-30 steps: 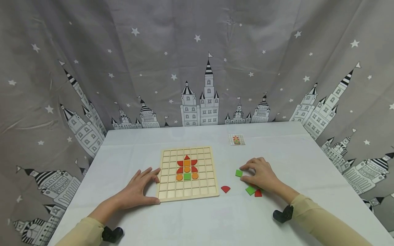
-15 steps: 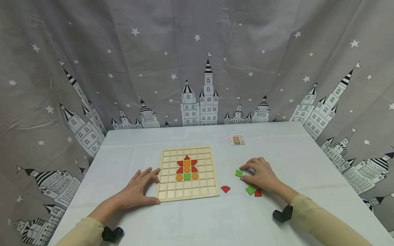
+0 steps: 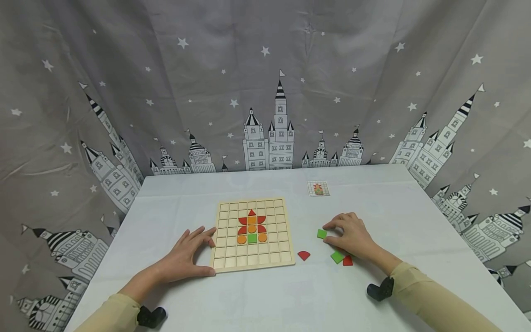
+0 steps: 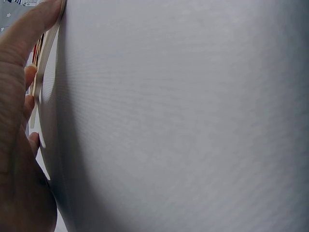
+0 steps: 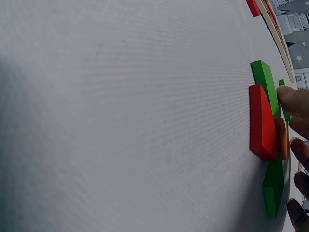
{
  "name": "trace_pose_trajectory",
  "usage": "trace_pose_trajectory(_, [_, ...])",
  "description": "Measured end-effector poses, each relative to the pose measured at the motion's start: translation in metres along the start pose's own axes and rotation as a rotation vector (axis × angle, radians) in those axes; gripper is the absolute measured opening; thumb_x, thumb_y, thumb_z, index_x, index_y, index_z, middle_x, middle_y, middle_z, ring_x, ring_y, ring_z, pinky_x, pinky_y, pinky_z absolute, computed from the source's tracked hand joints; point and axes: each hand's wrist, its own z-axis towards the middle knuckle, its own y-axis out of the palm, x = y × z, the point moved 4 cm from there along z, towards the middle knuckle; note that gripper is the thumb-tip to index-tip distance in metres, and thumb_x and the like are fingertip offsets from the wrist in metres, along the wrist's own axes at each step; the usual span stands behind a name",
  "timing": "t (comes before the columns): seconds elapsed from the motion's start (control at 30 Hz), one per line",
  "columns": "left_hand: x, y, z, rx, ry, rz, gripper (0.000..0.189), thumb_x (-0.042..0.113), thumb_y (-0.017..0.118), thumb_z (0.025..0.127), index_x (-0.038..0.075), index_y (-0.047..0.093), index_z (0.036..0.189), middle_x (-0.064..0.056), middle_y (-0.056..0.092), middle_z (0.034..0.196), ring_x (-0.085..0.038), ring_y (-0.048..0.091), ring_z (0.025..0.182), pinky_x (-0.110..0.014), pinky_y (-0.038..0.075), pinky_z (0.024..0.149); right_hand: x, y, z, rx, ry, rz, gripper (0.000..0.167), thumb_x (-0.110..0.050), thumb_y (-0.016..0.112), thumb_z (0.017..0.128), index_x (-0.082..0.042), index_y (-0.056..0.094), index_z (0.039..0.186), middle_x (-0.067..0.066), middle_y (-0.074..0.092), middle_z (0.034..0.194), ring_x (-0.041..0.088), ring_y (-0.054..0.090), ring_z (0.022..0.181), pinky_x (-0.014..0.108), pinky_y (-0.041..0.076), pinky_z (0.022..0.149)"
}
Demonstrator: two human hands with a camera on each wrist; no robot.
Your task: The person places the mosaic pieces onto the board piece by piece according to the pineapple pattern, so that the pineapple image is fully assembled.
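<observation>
My left hand (image 3: 186, 256) lies at the left side of a wooden grid board (image 3: 232, 263), fingers spread, with index finger and thumb touching its edge. On the board sit red, orange and green flat pieces, among them a green square (image 3: 252, 238) and an orange circle (image 3: 242, 239). To the right of the board, my right hand (image 3: 352, 237) pinches a green square tile (image 3: 321, 234) between thumb and index finger, low at the table. Under that hand are another green square (image 3: 337, 257) and a red piece (image 3: 347, 261); the right wrist view also shows an orange piece (image 5: 281, 137).
A red quarter-circle piece (image 3: 304, 255) lies just off the board's right edge. Farther back is a small picture card (image 3: 318, 188) with a coloured pattern on a grid. The white table (image 3: 265, 299) ends at a grey curtain (image 3: 265, 27) printed with castles and stars.
Both hands, the board and its pieces stay nearly where they were. Only a very slight shift shows at the right hand.
</observation>
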Motion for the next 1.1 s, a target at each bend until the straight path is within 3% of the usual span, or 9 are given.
trace_pose_trajectory(0.3, [0.001, 0.000, 0.000, 0.002, 0.002, 0.011, 0.065, 0.069, 0.082, 0.070, 0.029, 0.053, 0.114, -0.009, 0.038, 0.162, -0.043, 0.023, 0.151, -0.066, 0.003, 0.122, 0.004, -0.004, -0.004, -0.014, 0.007, 0.009, 0.028, -0.035, 0.084, 0.084, -0.023, 0.078, 0.109, 0.000, 0.065, 0.112, 0.032, 0.050, 0.118, 0.057, 0.041, 0.098])
trace_pose_trajectory(0.63, [0.001, 0.000, 0.000, 0.004, -0.002, 0.013, 0.065, 0.068, 0.083, 0.070, 0.029, 0.053, 0.113, -0.010, 0.038, 0.162, -0.043, 0.023, 0.151, -0.066, 0.003, 0.122, 0.020, -0.015, -0.020, -0.096, 0.042, 0.067, 0.029, -0.042, 0.085, 0.083, -0.030, 0.077, 0.107, -0.001, 0.063, 0.118, 0.030, 0.047, 0.122, 0.059, 0.038, 0.103])
trace_pose_trajectory(0.87, [-0.002, 0.001, 0.001, 0.000, -0.008, 0.017, 0.066, 0.069, 0.083, 0.070, 0.029, 0.053, 0.113, -0.009, 0.038, 0.162, -0.042, 0.022, 0.151, -0.065, 0.002, 0.122, 0.024, -0.020, -0.028, -0.120, 0.000, 0.040, 0.032, -0.036, 0.087, 0.080, -0.030, 0.076, 0.109, 0.001, 0.062, 0.120, 0.033, 0.047, 0.121, 0.062, 0.037, 0.102])
trace_pose_trajectory(1.1, [-0.002, 0.002, 0.002, -0.001, -0.011, 0.022, 0.065, 0.069, 0.082, 0.070, 0.030, 0.052, 0.112, -0.008, 0.038, 0.162, -0.041, 0.022, 0.152, -0.066, 0.002, 0.122, 0.029, -0.021, -0.033, -0.119, 0.027, 0.037, 0.029, -0.031, 0.087, 0.080, -0.035, 0.075, 0.106, -0.002, 0.061, 0.120, 0.031, 0.046, 0.122, 0.060, 0.037, 0.103])
